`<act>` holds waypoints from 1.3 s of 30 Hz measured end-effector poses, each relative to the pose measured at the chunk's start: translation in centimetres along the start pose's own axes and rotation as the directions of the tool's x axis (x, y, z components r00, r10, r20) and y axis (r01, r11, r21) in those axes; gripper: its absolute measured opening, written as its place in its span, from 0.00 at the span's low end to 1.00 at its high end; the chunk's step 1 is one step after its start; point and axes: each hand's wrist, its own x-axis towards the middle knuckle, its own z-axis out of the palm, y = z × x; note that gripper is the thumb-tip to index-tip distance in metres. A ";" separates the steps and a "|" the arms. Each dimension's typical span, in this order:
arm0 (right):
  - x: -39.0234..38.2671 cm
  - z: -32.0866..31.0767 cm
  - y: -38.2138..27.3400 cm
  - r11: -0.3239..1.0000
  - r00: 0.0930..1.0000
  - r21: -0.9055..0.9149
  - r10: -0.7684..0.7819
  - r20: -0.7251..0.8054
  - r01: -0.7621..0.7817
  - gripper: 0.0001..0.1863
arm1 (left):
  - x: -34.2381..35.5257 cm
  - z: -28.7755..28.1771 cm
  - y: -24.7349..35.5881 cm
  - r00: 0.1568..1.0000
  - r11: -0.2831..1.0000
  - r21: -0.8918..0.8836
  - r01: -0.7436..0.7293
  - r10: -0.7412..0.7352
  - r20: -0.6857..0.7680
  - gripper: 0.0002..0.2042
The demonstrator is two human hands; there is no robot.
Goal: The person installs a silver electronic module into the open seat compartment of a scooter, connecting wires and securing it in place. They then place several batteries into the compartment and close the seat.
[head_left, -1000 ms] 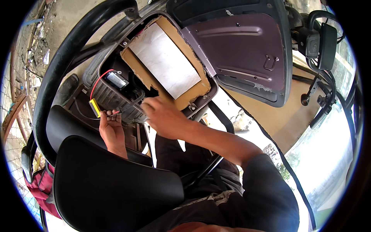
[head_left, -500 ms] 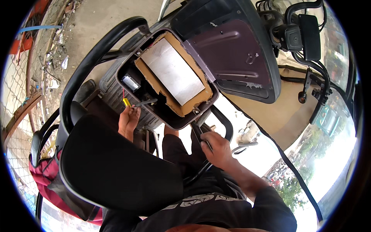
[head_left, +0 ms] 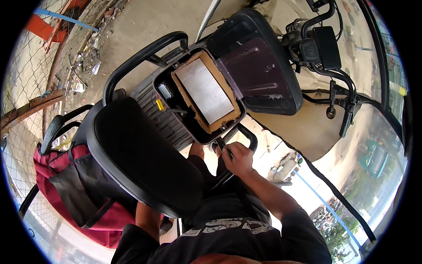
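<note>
My right hand (head_left: 238,158) is closed around a dark narrow thing (head_left: 220,143), just beyond the near corner of an open seat box (head_left: 200,140). Its kind is hard to make out. Of my left arm only the forearm (head_left: 148,221) shows; the black padded backrest (head_left: 145,154) hides the hand. Inside the box, a silver rectangular block (head_left: 205,90) sits within torn brown cardboard (head_left: 198,115). Beside it are a small labelled device (head_left: 165,91) and a black cable end (head_left: 179,111). A yellow connector (head_left: 159,104) on a red wire rests at the box's left rim.
The box's hinged seat lid (head_left: 259,66) stands raised on the right. Beyond it are the handlebar (head_left: 348,116) and a black display (head_left: 326,47). A curved black armrest rail (head_left: 132,66) rises on the left. A maroon bag (head_left: 103,220) hangs behind the backrest, near a wire fence (head_left: 26,70).
My left hand has left the yellow connector and black cable and drawn back behind the backrest. The connector stays at the box rim. My right hand keeps its grip; the whole view has shifted.
</note>
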 end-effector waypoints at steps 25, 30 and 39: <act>-17.1 -0.9 8.8 0.572 0.961 0.806 0.277 -0.016 -0.151 0.17 | -25.8 15.3 -6.0 -0.040 -0.606 0.745 -0.281 0.783 0.621 0.50; -37.5 -2.0 21.5 0.706 0.772 0.316 0.604 0.197 -0.634 0.11 | -24.5 14.7 -4.9 -0.014 -0.601 0.763 -0.235 0.788 0.616 0.52; -61.6 -3.5 20.3 -0.203 0.053 0.541 0.906 0.420 -0.816 0.09 | -23.1 14.6 -1.3 0.055 -0.600 0.774 -0.201 0.782 0.621 0.54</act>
